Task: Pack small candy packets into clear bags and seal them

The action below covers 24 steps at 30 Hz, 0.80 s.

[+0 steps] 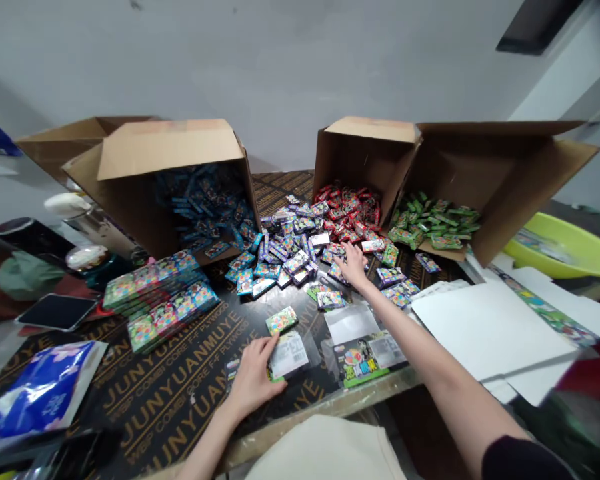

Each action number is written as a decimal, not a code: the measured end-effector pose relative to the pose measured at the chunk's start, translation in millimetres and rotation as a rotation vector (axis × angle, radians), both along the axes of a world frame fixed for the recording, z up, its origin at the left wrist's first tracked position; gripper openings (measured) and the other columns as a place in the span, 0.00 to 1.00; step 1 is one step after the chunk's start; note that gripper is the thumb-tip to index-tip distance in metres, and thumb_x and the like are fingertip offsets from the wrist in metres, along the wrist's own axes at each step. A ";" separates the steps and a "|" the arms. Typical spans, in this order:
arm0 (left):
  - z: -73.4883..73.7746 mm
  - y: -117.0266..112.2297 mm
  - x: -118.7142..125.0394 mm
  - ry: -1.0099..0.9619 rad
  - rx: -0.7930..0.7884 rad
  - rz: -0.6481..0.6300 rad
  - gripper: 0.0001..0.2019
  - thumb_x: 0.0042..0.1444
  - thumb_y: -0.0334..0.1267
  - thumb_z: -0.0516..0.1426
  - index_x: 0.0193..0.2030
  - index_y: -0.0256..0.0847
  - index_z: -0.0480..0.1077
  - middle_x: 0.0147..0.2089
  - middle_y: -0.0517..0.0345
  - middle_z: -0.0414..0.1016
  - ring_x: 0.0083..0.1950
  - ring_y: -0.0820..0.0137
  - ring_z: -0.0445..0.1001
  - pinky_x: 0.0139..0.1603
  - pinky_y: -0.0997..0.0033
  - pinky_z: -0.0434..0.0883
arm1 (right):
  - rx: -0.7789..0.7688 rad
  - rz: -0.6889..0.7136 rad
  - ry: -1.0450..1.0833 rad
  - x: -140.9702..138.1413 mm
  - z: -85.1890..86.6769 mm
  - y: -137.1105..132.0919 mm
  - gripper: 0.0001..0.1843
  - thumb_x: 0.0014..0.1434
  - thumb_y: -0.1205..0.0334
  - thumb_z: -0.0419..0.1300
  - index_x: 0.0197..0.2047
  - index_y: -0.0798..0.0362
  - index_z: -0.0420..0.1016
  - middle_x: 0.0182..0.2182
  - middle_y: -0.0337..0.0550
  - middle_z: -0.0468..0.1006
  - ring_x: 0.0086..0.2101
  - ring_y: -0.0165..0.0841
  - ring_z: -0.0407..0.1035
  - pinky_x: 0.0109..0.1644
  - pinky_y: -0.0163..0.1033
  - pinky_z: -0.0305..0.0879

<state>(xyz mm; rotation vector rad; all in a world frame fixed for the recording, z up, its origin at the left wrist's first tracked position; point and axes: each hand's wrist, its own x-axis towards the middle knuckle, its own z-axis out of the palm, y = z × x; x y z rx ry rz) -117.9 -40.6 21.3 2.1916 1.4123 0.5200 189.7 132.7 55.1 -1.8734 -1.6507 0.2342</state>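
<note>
My left hand [255, 375] lies low on the table, its thumb and fingers around the left side of a clear plastic bag [289, 355] with a white label. Just beyond its fingertips sits a small green candy box [281, 320]. My right hand [353, 265] reaches over the pile of small purple boxes [296, 261], fingers apart and touching boxes near the red heap; what lies under the palm is hidden. Between the hands, a purple box [331, 299] rests near a second clear bag with a printed card [363, 360] at the table's front edge.
Open cartons lie on their sides, spilling blue boxes [205, 207], red boxes [350, 208] and green boxes [435, 221]. Stacked candy packs [173, 313], a phone [56, 313] and a blue pouch [40, 390] stand left. White sheets [495, 327] and a yellow-green basin [575, 247] are right.
</note>
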 end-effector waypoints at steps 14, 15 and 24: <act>45.0 22.8 20.9 -0.413 -0.209 0.243 0.26 0.46 0.48 0.59 0.52 0.41 0.67 0.49 0.49 0.70 0.48 0.61 0.67 0.50 0.59 0.63 | -0.081 0.674 0.363 -20.3 43.8 -29.5 0.18 0.58 0.61 0.51 0.52 0.52 0.68 0.36 0.43 0.75 0.37 0.33 0.69 0.42 0.39 0.65; 50.5 23.2 29.5 -0.536 -0.338 0.247 0.22 0.48 0.48 0.58 0.49 0.40 0.70 0.45 0.50 0.72 0.43 0.64 0.70 0.46 0.63 0.65 | -0.203 0.861 0.429 -32.1 47.3 -45.5 0.20 0.58 0.60 0.53 0.54 0.51 0.65 0.35 0.41 0.75 0.36 0.32 0.69 0.41 0.38 0.66; 43.7 21.4 47.7 -0.909 -0.734 0.387 0.22 0.44 0.53 0.59 0.31 0.31 0.73 0.25 0.54 0.73 0.23 0.74 0.68 0.26 0.75 0.62 | -0.047 0.850 0.375 -79.5 30.9 -121.6 0.48 0.43 0.53 0.67 0.63 0.49 0.49 0.59 0.48 0.56 0.56 0.42 0.53 0.59 0.49 0.51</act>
